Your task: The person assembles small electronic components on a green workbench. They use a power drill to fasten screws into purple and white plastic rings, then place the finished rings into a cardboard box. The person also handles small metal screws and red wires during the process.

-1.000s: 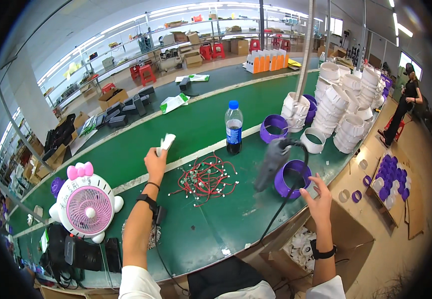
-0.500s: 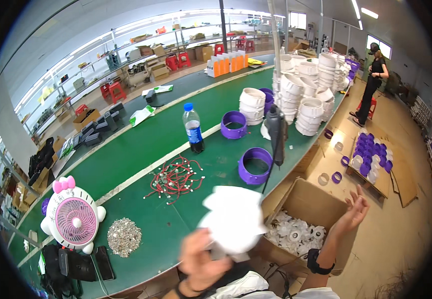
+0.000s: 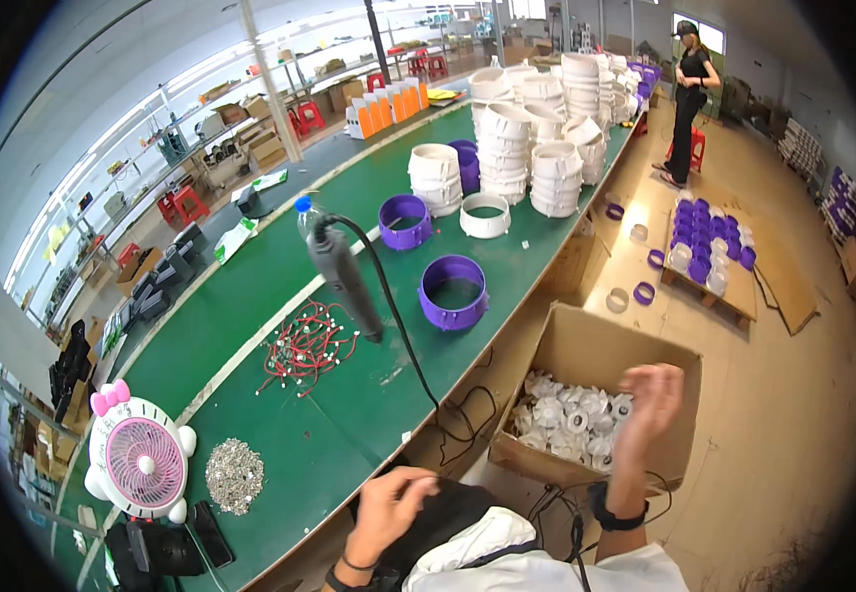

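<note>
My left hand (image 3: 391,508) is at the table's near edge, fingers loosely bent, with nothing visible in them. To its right, my right hand (image 3: 651,400) is raised over the right side of an open cardboard box (image 3: 605,340). Its slightly blurred fingers are loosely bent, and I see nothing held. Inside the box lie several white plastic parts (image 3: 571,419). A dark grey electric screwdriver (image 3: 346,281) hangs tilted on a black cord above the green table (image 3: 349,434). Beyond it stand two purple rings (image 3: 453,314) and a white ring (image 3: 485,229).
Red wires (image 3: 307,345) lie in a tangle beside a pile of small metal pieces (image 3: 234,476). A pink and white fan (image 3: 142,454) stands at left. White rings (image 3: 505,148) are stacked at the far end. A person (image 3: 689,104) stands at the far right near purple parts (image 3: 704,237).
The white part at my left hand is gone from it; where it went is not visible. My right hand has moved over the box. The screwdriver has swung left, and the view has shifted.
</note>
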The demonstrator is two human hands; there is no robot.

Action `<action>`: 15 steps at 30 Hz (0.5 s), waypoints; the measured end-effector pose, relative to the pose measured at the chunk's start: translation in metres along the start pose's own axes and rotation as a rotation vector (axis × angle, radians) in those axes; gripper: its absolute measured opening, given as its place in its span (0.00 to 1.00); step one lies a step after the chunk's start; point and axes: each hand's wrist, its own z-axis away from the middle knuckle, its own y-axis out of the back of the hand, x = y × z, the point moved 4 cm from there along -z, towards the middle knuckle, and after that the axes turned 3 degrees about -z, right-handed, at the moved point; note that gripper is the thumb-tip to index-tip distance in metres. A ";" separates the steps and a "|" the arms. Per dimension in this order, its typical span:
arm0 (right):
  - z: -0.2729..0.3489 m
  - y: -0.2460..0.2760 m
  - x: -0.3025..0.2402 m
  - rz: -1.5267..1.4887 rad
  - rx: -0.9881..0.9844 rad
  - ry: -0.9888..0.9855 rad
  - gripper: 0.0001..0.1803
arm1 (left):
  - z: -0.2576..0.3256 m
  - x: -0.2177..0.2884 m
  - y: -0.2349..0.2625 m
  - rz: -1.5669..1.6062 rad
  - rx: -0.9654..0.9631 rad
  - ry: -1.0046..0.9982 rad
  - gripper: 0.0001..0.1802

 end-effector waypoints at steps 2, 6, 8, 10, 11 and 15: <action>0.030 -0.044 0.008 -0.118 -0.256 -0.050 0.13 | 0.017 -0.012 0.031 0.053 0.174 0.012 0.07; 0.111 -0.106 0.015 -0.117 -0.904 -0.121 0.11 | 0.050 -0.038 0.089 0.006 0.567 -0.040 0.11; 0.138 -0.135 -0.004 -0.186 -1.175 -0.011 0.10 | 0.050 -0.033 0.105 -0.261 0.731 -0.189 0.03; 0.170 -0.157 -0.006 -0.314 -1.350 -0.055 0.12 | 0.055 -0.041 0.118 -0.254 0.874 -0.193 0.02; 0.184 -0.166 -0.005 -0.385 -1.410 -0.070 0.11 | 0.062 -0.055 0.127 -0.220 0.904 -0.139 0.03; 0.218 -0.208 0.017 -0.291 -1.613 -0.163 0.08 | 0.089 -0.091 0.138 -0.083 0.971 0.080 0.09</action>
